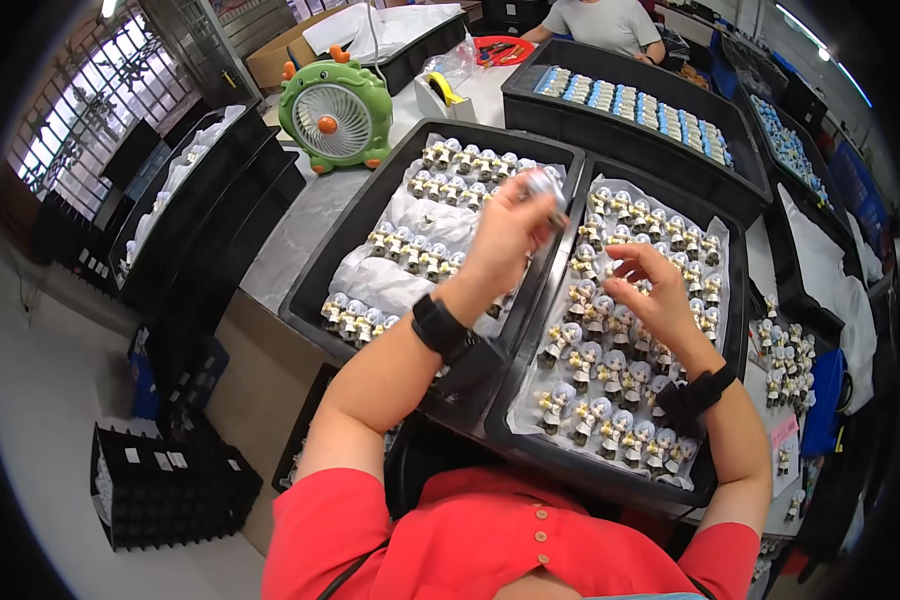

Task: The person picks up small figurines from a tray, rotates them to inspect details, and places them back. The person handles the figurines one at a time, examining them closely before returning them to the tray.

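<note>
Left hand (515, 228) has its grip closed around one blurred figurine (542, 184), held above the right side of the left tray (340, 234); right hand (660, 300) is curled over the right tray (737, 300), can't tell if its grip has anything. Right tray looks near full, rows close together; left tray only part filled, bare white paper (425, 216) between rows, so judged unfinished. Labels (177, 460) on the lower-left black crate and pink sheet (785, 450): too small to read.
</note>
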A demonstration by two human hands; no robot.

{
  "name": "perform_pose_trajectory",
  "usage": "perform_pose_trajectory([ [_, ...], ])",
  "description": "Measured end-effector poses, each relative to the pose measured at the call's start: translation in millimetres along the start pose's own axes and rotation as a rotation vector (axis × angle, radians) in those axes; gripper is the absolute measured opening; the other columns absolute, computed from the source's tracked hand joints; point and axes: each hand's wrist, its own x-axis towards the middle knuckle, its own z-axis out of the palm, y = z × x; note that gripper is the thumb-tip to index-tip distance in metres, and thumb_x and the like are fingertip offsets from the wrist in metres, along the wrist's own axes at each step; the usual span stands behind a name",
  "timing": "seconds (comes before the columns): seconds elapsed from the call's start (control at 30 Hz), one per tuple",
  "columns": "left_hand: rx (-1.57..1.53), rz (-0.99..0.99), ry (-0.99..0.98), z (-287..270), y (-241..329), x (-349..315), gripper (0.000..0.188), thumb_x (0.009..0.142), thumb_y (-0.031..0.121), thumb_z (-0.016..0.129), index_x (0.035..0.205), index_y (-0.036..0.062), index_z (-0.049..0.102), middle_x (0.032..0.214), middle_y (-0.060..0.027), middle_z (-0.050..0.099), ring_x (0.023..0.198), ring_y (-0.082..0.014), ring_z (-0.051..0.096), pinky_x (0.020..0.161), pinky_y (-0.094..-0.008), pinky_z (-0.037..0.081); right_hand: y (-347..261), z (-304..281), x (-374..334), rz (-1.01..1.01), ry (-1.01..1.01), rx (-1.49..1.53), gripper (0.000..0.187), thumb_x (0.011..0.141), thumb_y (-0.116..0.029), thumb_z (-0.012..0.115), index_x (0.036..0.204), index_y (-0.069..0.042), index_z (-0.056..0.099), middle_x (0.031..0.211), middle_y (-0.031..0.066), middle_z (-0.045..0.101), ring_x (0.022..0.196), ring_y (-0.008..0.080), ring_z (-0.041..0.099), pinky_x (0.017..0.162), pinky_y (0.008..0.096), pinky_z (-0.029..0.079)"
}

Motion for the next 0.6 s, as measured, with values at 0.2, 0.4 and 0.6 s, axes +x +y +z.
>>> perform_pose_trajectory([
  [0.2, 0.318, -0.127, 0.183, -58, 36, 27, 0.035, 0.084, 0.007, 0.061, 0.117, 0.0105, 0.054, 0.089, -0.0012, 0.061, 0.078, -0.0131, 0.062, 0.068, -0.0241, 0.046, 13, -3, 3, 0.043, 0.042, 0.031, 0.023, 0.078, -0.008, 0.067, 0.101, -0.003, 0.064, 0.095, 0.0063, 0.063, 0.077, 0.0122, 0.061, 0.07, 0.0246, 0.048],
  [0.4, 1.17, 0.11, 0.284, -124, -3, 46, 0.045, 0.066, 0.013, 0.067, 0.111, 0.0047, 0.063, 0.084, -0.0155, 0.067, 0.074, -0.0209, 0.066, 0.068, -0.0316, 0.051, 14, -2, 4, 0.057, 0.002, -0.006, 0.02, 0.08, -0.009, 0.066, 0.099, -0.002, 0.065, 0.087, 0.0042, 0.063, 0.074, 0.0098, 0.059, 0.068, 0.0235, 0.048],
  [0.6, 1.491, -0.032, 0.22, -117, -6, 38, 0.045, 0.066, 0.018, 0.066, 0.11, 0.0073, 0.063, 0.082, -0.0145, 0.067, 0.076, -0.0231, 0.064, 0.07, -0.0327, 0.05, 19, -5, -1, 0.114, -0.014, 0.013, 0.021, 0.08, -0.011, 0.066, 0.099, -0.002, 0.065, 0.089, 0.0063, 0.064, 0.075, 0.0113, 0.06, 0.068, 0.025, 0.049],
])
